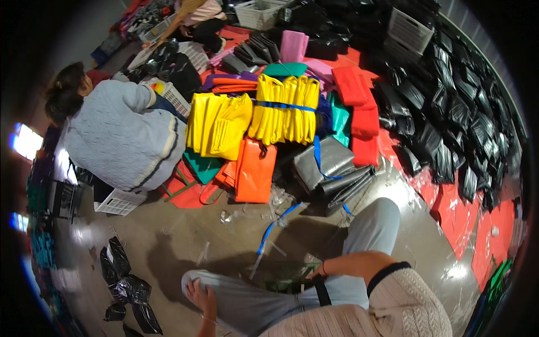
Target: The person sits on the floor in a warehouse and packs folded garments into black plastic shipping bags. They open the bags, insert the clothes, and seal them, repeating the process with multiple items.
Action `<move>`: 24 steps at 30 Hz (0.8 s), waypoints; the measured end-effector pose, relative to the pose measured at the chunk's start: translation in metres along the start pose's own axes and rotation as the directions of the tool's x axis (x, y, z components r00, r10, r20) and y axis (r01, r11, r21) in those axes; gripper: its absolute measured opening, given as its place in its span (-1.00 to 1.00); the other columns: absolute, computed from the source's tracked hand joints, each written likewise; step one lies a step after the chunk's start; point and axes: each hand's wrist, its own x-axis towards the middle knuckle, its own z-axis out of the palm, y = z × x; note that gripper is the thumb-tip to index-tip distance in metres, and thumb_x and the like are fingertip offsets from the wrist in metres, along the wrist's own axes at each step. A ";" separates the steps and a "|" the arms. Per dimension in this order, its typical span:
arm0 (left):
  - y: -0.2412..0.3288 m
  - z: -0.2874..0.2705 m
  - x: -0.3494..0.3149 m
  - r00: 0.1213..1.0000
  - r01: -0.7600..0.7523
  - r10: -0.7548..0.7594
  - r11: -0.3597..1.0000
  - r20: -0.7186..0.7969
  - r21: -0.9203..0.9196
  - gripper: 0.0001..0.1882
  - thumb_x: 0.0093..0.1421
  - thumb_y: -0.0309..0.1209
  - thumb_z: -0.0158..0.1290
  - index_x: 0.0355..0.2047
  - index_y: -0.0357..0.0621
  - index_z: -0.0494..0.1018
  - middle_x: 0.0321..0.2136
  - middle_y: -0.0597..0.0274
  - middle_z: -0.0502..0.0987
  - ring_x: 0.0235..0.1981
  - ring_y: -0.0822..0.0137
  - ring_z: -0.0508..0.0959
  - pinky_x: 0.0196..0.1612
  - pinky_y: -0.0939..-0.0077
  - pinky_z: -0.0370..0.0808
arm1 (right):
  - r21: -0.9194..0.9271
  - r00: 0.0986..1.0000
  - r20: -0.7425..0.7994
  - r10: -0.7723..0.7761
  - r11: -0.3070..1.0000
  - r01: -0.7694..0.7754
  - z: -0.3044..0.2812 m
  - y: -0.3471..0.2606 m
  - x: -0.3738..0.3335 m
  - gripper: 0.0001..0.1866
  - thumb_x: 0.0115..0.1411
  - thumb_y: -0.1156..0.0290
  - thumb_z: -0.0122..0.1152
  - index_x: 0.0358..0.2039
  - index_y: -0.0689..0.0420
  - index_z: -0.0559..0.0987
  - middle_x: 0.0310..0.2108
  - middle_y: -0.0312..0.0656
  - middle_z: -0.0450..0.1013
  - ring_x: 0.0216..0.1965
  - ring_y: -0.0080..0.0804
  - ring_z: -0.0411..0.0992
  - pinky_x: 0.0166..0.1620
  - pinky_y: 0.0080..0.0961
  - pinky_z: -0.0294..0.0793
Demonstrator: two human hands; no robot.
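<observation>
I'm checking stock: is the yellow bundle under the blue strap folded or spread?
Folded: the yellow bundle shows stacked folds side by side, with the blue strap running across it.

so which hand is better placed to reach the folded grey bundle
Probably the right: the right hand looks closer to the folded grey bundle, while the left hand rests on the left knee, farther away.
</observation>
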 end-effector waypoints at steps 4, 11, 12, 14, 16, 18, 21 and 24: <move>0.028 0.033 0.024 0.991 -0.136 0.133 0.987 -0.032 -0.086 -0.59 0.01 -0.43 0.08 -0.07 -0.14 0.39 0.07 0.13 0.39 0.23 -0.07 0.18 0.21 -0.07 0.07 | -0.371 0.988 -0.157 0.010 0.926 -0.068 0.000 0.023 0.056 -0.46 0.16 0.17 0.11 0.18 -0.08 0.36 0.16 -0.18 0.34 0.12 -0.22 0.33 0.07 -0.25 0.32; 0.103 0.045 0.020 0.943 -0.267 0.306 0.930 0.131 -0.252 -0.56 0.07 -0.52 0.05 0.01 -0.18 0.37 0.00 0.08 0.42 0.11 -0.04 0.34 0.17 0.08 0.24 | -0.200 0.608 -0.768 -0.201 0.977 0.071 -0.011 -0.040 -0.036 -0.71 -0.03 0.34 0.26 -0.21 -0.11 0.58 -0.23 -0.08 0.56 -0.16 -0.03 0.52 -0.13 -0.19 0.45; 0.121 0.042 0.011 0.937 -0.203 0.292 0.902 0.194 -0.380 -0.56 0.08 -0.54 0.05 0.03 -0.19 0.36 0.00 0.06 0.42 0.09 -0.04 0.37 0.16 0.14 0.29 | -0.200 0.431 -0.845 -0.316 0.935 0.294 -0.009 -0.053 -0.073 -0.80 0.08 0.33 0.19 -0.27 0.04 0.50 -0.32 0.00 0.53 -0.24 0.06 0.49 -0.19 -0.16 0.42; 0.163 0.031 -0.013 0.905 -0.085 0.337 0.741 0.260 -0.666 -0.57 0.11 -0.58 0.04 0.03 -0.22 0.36 0.00 0.03 0.42 0.03 0.00 0.43 0.10 0.26 0.37 | -0.334 -0.025 -0.923 -0.384 0.767 0.548 0.005 -0.082 -0.144 -0.78 0.21 0.29 0.10 -0.28 0.20 0.43 -0.33 0.03 0.48 -0.22 0.06 0.45 -0.17 -0.24 0.43; 0.211 0.006 -0.020 0.874 -0.118 0.435 0.622 0.217 -0.774 -0.60 0.13 -0.61 0.02 0.02 -0.24 0.38 -0.02 0.02 0.44 0.00 0.05 0.47 0.06 0.33 0.41 | -0.355 -0.197 -0.935 -0.295 0.781 0.514 0.033 -0.084 -0.214 -0.85 0.13 0.45 0.14 -0.28 0.19 0.48 -0.30 -0.01 0.48 -0.20 0.03 0.44 -0.14 -0.27 0.43; 0.254 -0.027 -0.017 0.809 -0.337 0.585 0.532 0.050 -0.777 -0.63 0.15 -0.62 0.00 0.00 -0.24 0.40 -0.04 0.03 0.45 -0.01 0.11 0.49 0.04 0.35 0.43 | -0.402 -0.440 -0.869 -0.226 0.840 0.363 0.058 -0.076 -0.259 -0.85 0.07 0.57 0.13 -0.30 0.19 0.50 -0.32 -0.03 0.49 -0.22 -0.01 0.45 -0.14 -0.26 0.43; 0.313 -0.083 -0.004 0.763 -0.418 0.646 0.534 0.036 -0.735 -0.66 0.14 -0.63 0.00 -0.03 -0.26 0.44 -0.08 0.03 0.47 0.01 0.14 0.49 0.07 0.34 0.41 | -0.268 -0.672 -0.740 -0.001 0.918 0.293 0.094 -0.049 -0.290 -0.80 0.00 0.72 0.10 -0.33 0.21 0.50 -0.34 -0.05 0.48 -0.27 -0.07 0.45 -0.16 -0.27 0.43; 0.353 -0.161 0.008 0.671 -0.715 0.680 0.487 -0.297 -0.501 -0.67 0.15 -0.62 -0.01 -0.05 -0.27 0.44 -0.05 0.06 0.49 0.00 0.21 0.49 0.05 0.41 0.41 | -0.222 -0.698 -0.713 0.065 0.923 0.313 0.105 -0.031 -0.285 -0.80 0.01 0.74 0.07 -0.34 0.23 0.50 -0.33 -0.08 0.48 -0.27 -0.11 0.44 -0.12 -0.33 0.40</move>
